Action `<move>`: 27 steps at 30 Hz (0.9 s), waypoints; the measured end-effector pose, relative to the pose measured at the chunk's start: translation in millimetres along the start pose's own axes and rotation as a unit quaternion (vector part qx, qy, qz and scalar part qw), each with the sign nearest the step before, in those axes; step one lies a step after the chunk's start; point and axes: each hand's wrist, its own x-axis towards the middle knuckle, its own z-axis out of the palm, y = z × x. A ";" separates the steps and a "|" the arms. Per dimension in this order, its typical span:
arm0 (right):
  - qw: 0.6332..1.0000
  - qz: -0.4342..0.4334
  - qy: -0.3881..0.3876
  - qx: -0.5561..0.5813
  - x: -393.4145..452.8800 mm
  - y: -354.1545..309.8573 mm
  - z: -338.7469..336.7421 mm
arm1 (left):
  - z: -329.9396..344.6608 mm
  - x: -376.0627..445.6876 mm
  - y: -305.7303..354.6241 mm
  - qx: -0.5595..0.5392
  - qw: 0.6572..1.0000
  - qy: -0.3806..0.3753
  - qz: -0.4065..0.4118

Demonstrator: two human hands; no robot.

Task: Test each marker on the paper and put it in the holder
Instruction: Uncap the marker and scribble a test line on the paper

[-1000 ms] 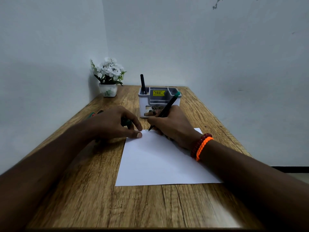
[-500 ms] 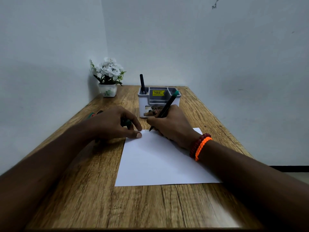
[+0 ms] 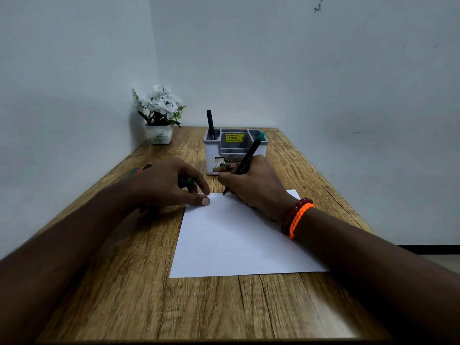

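Observation:
A white sheet of paper (image 3: 239,240) lies on the wooden table. My right hand (image 3: 256,185) grips a black marker with a green end (image 3: 249,155), its tip touching the paper's far edge beside a small zigzag scribble (image 3: 218,194). My left hand (image 3: 169,185) presses the paper's far left corner with the thumb and holds a dark green cap (image 3: 186,182) in its fingers. The white and grey holder (image 3: 234,150) stands just beyond my hands, with one black marker (image 3: 210,124) upright in its left compartment. More markers (image 3: 140,169) lie partly hidden behind my left hand.
A small white pot of white flowers (image 3: 160,115) stands in the far left corner against the walls. The table (image 3: 199,307) runs between a wall on the left and open floor on the right. Orange and red bracelets (image 3: 297,217) circle my right wrist.
The marker tip has crept a little along the paper's far edge, and a short zigzag line now shows there. My left hand has stayed in place.

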 end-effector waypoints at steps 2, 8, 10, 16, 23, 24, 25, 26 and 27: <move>1.000 0.004 0.006 0.002 1.5 1.9 0.8 | 0.4 -0.2 1.1 0.001 1.000 -0.001 -0.001; 1.000 0.000 0.014 0.001 2.6 3.8 -1.0 | 0.2 -0.4 0.3 -0.006 1.000 0.003 -0.003; 1.000 0.003 0.013 0.005 2.4 3.7 -1.6 | 0.0 -0.1 -0.2 -0.006 1.000 0.004 -0.005; 1.000 -0.008 0.014 0.008 2.4 7.4 -2.6 | 0.9 -0.1 -0.1 -0.006 1.000 -0.001 -0.004; 1.000 -0.010 0.017 0.001 4.9 10.5 -2.6 | 0.8 -0.3 0.3 -0.004 1.000 0.002 -0.006; 1.000 -0.012 0.016 0.000 4.6 10.9 -2.5 | 0.9 -0.4 0.1 -0.007 1.000 0.001 -0.006; 1.000 -0.013 0.015 0.002 4.9 11.4 -2.2 | 0.8 -0.5 0.2 -0.007 1.000 0.001 -0.007; 1.000 -0.013 0.018 0.005 4.9 11.4 -2.0 | 0.7 -0.8 0.7 -0.004 1.000 0.001 -0.009; 1.000 -0.013 0.022 0.008 5.2 11.8 -1.5 | 0.5 -0.8 1.1 0.001 1.000 0.001 -0.011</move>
